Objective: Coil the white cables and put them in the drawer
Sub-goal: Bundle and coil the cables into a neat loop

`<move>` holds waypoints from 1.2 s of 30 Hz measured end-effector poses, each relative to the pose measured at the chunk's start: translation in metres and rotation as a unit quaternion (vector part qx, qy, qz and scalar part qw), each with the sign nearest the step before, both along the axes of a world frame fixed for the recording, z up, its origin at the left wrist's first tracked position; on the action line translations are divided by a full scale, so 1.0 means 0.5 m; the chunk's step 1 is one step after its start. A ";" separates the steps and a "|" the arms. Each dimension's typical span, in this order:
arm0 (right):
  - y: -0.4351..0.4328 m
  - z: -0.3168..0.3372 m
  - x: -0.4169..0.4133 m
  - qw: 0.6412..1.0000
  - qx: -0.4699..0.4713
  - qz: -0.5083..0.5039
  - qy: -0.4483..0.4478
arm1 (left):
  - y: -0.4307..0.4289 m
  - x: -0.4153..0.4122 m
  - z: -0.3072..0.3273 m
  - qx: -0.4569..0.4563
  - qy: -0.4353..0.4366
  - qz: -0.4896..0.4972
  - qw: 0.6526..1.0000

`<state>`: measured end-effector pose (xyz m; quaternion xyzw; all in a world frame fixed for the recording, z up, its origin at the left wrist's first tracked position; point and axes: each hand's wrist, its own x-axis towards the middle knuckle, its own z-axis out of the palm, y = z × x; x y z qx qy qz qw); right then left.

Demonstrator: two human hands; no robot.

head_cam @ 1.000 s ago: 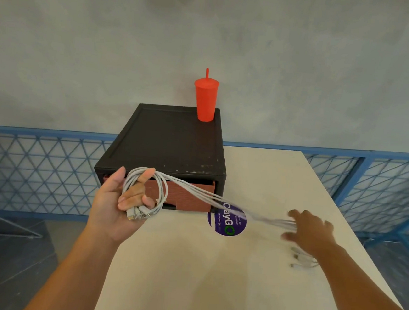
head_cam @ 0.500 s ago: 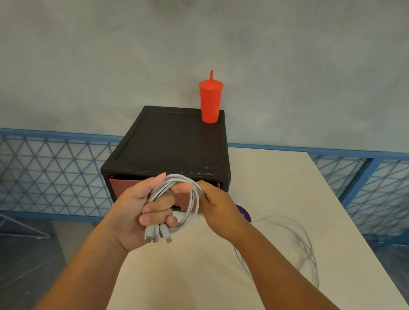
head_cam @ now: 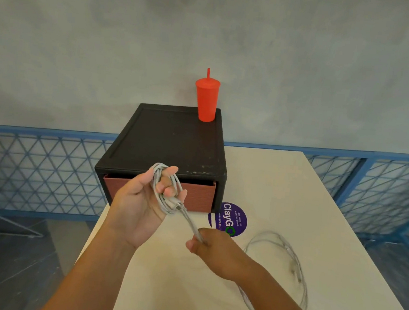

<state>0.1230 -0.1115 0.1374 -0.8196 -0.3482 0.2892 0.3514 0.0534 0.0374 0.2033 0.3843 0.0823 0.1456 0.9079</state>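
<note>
Coil of thin white cables [head_cam: 165, 203] wound round the curled fingers of the left hand [head_cam: 138, 206], held before the reddish-brown drawer [head_cam: 199, 197], its free strand slanting down-right into the pinching right hand [head_cam: 211, 246] above the cream table [head_cam: 282, 187].

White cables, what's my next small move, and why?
Probably carry the right hand up and around the left hand to lay another loop on the coil, since a loose length lies on the table and the drawer looks shut.
</note>
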 end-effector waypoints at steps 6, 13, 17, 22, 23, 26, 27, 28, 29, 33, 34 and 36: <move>-0.011 0.050 -0.025 0.986 -0.103 0.097 -0.086 | 0.002 0.016 -0.031 0.042 0.028 0.061 0.997; -0.025 0.117 -0.023 0.961 -0.111 0.124 -0.222 | 0.000 0.021 -0.056 0.162 0.167 0.106 0.967; -0.033 0.161 -0.009 0.935 -0.062 0.141 -0.318 | -0.003 0.015 -0.055 0.162 0.193 0.078 0.965; -0.027 0.196 0.009 0.898 0.004 0.150 -0.415 | -0.013 0.002 -0.047 0.190 0.231 -0.053 0.953; -0.023 0.196 0.017 0.881 0.014 0.154 -0.448 | -0.021 -0.003 -0.043 0.183 0.236 -0.084 0.951; -0.020 0.199 0.038 0.844 0.045 0.139 -0.516 | -0.040 -0.014 -0.025 0.131 0.209 -0.162 0.955; -0.018 0.200 0.041 0.853 0.035 0.140 -0.502 | -0.042 -0.016 -0.019 0.131 0.197 -0.186 0.954; -0.017 0.198 0.043 0.871 0.011 0.138 -0.472 | -0.042 -0.017 -0.015 0.139 0.192 -0.205 0.950; -0.017 0.192 0.043 0.895 -0.010 0.138 -0.424 | -0.040 -0.017 -0.013 0.149 0.187 -0.220 0.946; -0.009 0.161 0.037 0.946 0.031 0.098 -0.307 | -0.029 -0.021 -0.021 0.199 0.116 -0.267 0.936; -0.008 0.152 0.038 0.955 0.041 0.094 -0.279 | -0.027 -0.023 -0.024 0.222 0.106 -0.273 0.930; -0.007 0.132 0.039 0.970 0.055 0.088 -0.221 | -0.027 -0.023 -0.033 0.259 0.119 -0.268 0.920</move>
